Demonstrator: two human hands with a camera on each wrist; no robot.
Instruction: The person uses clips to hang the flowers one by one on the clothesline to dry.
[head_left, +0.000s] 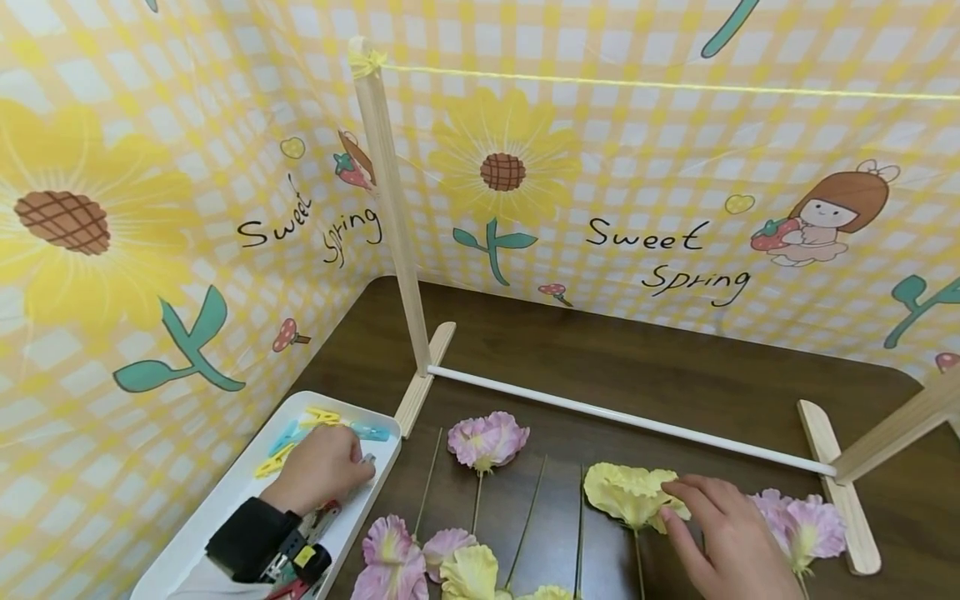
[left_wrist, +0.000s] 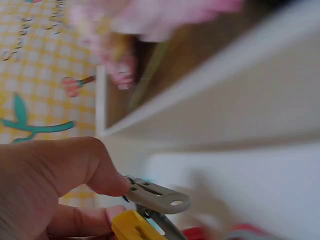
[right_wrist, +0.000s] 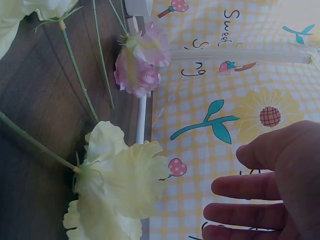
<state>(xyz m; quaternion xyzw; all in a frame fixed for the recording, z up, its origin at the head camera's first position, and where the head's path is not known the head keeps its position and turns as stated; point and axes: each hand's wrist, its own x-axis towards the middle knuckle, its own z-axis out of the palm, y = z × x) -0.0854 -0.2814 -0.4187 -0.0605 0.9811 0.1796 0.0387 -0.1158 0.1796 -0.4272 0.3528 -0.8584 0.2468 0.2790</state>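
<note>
My left hand (head_left: 322,467), over the white tray (head_left: 358,504), pinches a grey clothespin (left_wrist: 162,199) between thumb and fingers. A yellow clothespin (left_wrist: 134,226) is close below it in the left wrist view. More clothespins lie in the tray, among them a yellow one (head_left: 273,461) and a blue one (head_left: 371,432). My right hand (head_left: 727,533) holds nothing, its fingers spread loosely beside a yellow flower (head_left: 624,492). In the right wrist view, a gap shows between the fingertips (right_wrist: 220,186) and the yellow flower's petals.
A wooden frame post (head_left: 393,208) carries a yellow string (head_left: 637,82) above a white rod (head_left: 600,408). Pink flowers (head_left: 487,439) and several more blooms lie on the dark table (head_left: 540,321). A patterned cloth (head_left: 660,167) stands behind.
</note>
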